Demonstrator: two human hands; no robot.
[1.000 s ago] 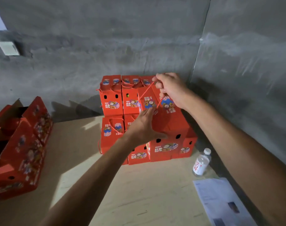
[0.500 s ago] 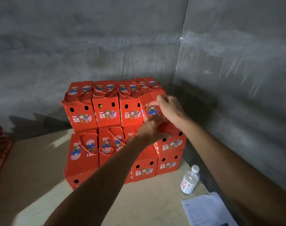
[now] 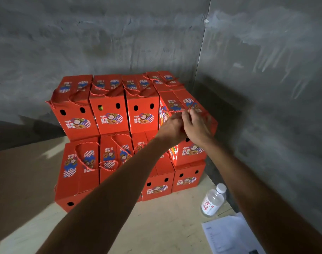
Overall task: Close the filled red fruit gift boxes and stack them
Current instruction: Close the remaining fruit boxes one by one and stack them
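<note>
Both hands are working at the newly placed red cardboard gift box (image 3: 188, 125), sitting on the stack's upper tier at its right end by the wall. The right hand (image 3: 196, 125) is pinching its red twisted-cord handle (image 3: 172, 111); the left hand (image 3: 172, 128), fingers curled, is meeting it, grip unclear. Risk: tugging the cord may be dragging the box off its overhanging perch.

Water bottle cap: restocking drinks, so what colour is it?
White, on the clear water bottle with a red-and-white label; the head view shows it.
</note>
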